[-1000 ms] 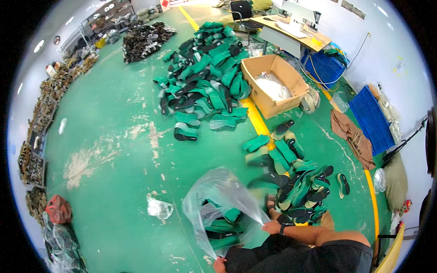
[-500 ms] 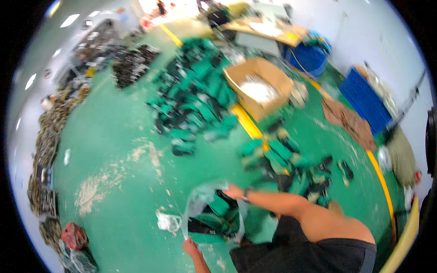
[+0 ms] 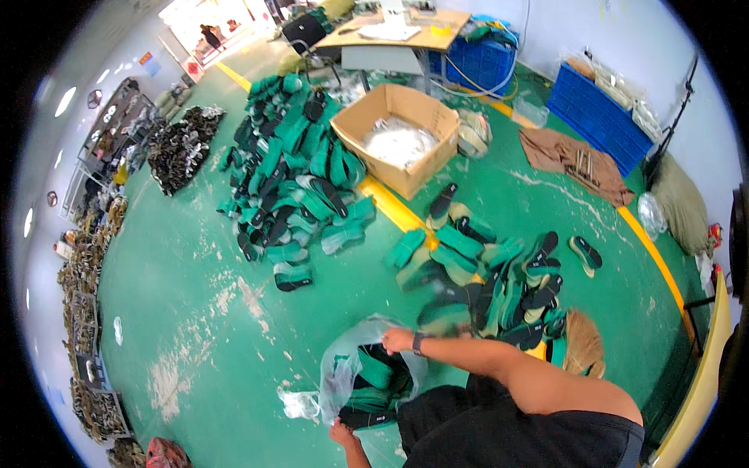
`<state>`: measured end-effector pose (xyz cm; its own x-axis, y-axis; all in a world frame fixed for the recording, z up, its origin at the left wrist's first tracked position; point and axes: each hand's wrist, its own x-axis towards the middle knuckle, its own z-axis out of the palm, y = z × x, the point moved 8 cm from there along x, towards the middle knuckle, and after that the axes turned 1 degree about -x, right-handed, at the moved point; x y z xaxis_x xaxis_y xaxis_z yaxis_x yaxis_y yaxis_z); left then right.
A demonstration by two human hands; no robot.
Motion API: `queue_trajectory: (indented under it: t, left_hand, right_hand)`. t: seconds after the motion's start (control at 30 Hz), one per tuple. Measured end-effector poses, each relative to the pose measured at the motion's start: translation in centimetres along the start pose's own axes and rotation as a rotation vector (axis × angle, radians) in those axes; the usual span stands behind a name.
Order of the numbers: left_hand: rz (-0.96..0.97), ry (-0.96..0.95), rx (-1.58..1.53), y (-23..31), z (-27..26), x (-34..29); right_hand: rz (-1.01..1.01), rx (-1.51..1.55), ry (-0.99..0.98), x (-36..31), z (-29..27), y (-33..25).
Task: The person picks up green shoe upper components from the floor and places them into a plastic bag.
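Head view, looking down at a green painted floor (image 3: 195, 312). The person's right hand (image 3: 398, 340) grips the upper rim of a clear, crumpled plastic bag (image 3: 343, 374) that lies on the floor just in front of the person's dark-clothed knees; the left hand (image 3: 341, 431) pinches the bag's lower rim, so that both hands are closed on the bag and hold its mouth apart. Inside the bag lie several green-and-black shoe insoles (image 3: 374, 378), stacked flat. A black wristband (image 3: 418, 343) sits on the right wrist.

Just right of the bag, a loose heap of green and black insoles (image 3: 499, 281) spreads over the floor, partly across a yellow floor stripe (image 3: 390, 204); the right forearm passes in front of its near edge. A straw-coloured broom head (image 3: 581, 343) lies at the heap's near right side. A small scrap of clear plastic (image 3: 300, 404) rests beside the bag on its left.

Farther off, a larger pile of green insoles (image 3: 292, 171) lies left of an open brown cardboard box (image 3: 398, 136) holding white material. Behind the box stand a wooden counter (image 3: 394, 31), blue plastic crates (image 3: 597, 117) along the white wall, and flattened brown cardboard (image 3: 577, 160). Dark piles of goods (image 3: 179, 140) line the left edge of the room.
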<state>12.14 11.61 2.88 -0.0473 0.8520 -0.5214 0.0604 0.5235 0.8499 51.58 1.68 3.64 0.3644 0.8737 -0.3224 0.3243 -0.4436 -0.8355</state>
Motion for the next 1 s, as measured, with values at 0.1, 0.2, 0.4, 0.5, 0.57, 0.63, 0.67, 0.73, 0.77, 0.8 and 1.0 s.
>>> queue_trajectory:
  t: [0.1, 0.2, 0.4, 0.5, 0.57, 0.63, 0.67, 0.73, 0.77, 0.8, 1.0]
  left_hand:
    - [0.017, 0.081, -0.025, 1.2, -3.3, 0.5]
    - [-0.015, 0.1, -0.032, -0.8, -2.3, -2.1]
    - [-0.325, -0.046, 0.039, -4.7, -6.8, -5.9]
    - [-0.373, 0.008, 0.166, -5.6, -10.6, -8.4]
    - [-0.346, 0.045, 0.163, -5.0, -11.1, -7.8]
    - [-0.391, 0.105, 0.128, -4.9, -11.2, -7.8]
    - [-0.371, 0.083, 0.17, -4.6, -10.4, -7.8]
    - [-0.354, 0.005, 0.286, -5.1, -8.1, -8.6]
    - [-0.415, -0.024, 0.233, -5.6, -8.9, -9.9]
    - [-0.451, -0.049, 0.158, -5.6, -8.7, -10.0]
    - [-0.378, -0.216, 0.711, -2.8, -4.0, -10.7]
  right_hand:
    - [0.17, 0.151, -0.223, 0.3, 3.6, -2.5]
    - [0.045, -0.101, 0.079, -1.3, 2.8, 0.2]
    - [0.063, 0.163, 0.191, -1.7, 6.4, -0.8]
    - [0.215, 0.174, 0.079, -3.0, 9.2, 0.2]
    - [0.184, 0.205, 0.138, -2.1, 8.3, -1.3]
    - [0.211, 0.212, 0.145, -2.3, 6.9, -0.6]
    - [0.233, 0.217, 0.152, -3.0, 6.0, 0.0]
    - [0.164, 0.176, 0.051, -3.4, 4.8, 3.0]
    - [0.155, 0.158, -0.051, -4.7, 5.3, 4.9]
    - [0.109, 0.134, -0.146, -4.7, 5.5, 5.1]
    - [0.156, -0.154, 0.468, -6.5, 0.5, 2.3]
